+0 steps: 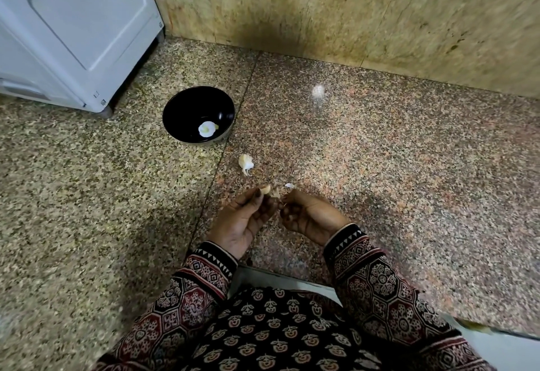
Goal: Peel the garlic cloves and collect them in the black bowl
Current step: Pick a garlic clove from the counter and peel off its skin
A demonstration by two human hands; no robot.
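Far left, top: a white boxy appliance (73, 20) stands on the speckled granite floor (87, 195), with its corner foot near the bowl. Just right of it sits the round glossy black bowl (187, 104), upright on the floor and well apart from your hands. Inside, low on the near side, lies one white rounded piece with a pale green spot (208, 129); it looks like peeled garlic, but you can't be sure at this size. Right of the bowl and nearer to you, an unpeeled off-white garlic chunk with a wispy tail (245, 162) lies loose on the floor, between the bowl and your hands and touching neither.

Your left hand (245, 218) is palm up with its fingers curled, and it pinches the pale cream garlic clove (265, 189) at the fingertips, held above the floor. A papery tan skin (276, 194) hangs off the clove between your two hands. Your right hand (309, 215) faces the left one with its fingers curled in, and its fingertips nip that skin. Both hands are narrow, with the fingertips almost meeting. A small white peel scrap (289, 185) lies just beyond your right fingertips; you can't tell whether it touches them.

Dark patterned sleeves (368, 268) cover both of your wrists. A beige marbled stone wall (350, 5) runs along the back.
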